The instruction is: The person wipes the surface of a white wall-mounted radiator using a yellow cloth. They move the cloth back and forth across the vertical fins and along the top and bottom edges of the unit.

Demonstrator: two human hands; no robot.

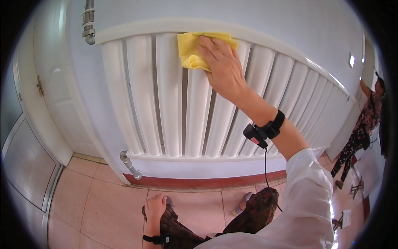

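Observation:
My right hand (224, 67) presses a folded yellow cloth (190, 46) flat against the top of a white column radiator (169, 93), just under its upper rail. Part of the cloth lies under my fingers, and its lower edge is rolled up. Down at the bottom of the view, my left hand (155, 207) rests over my knee in dark patterned trousers, holding nothing. A black strap with a small box sits on my right forearm, and a cable hangs from it.
Grey pipe fittings (89, 25) meet the radiator's upper left corner, and a bent pipe (130, 165) its lower left. A white door (53, 81) stands at left. At far right another person (367, 115) reaches up, near small folding stools (357, 188) on the pink tiled floor (108, 211).

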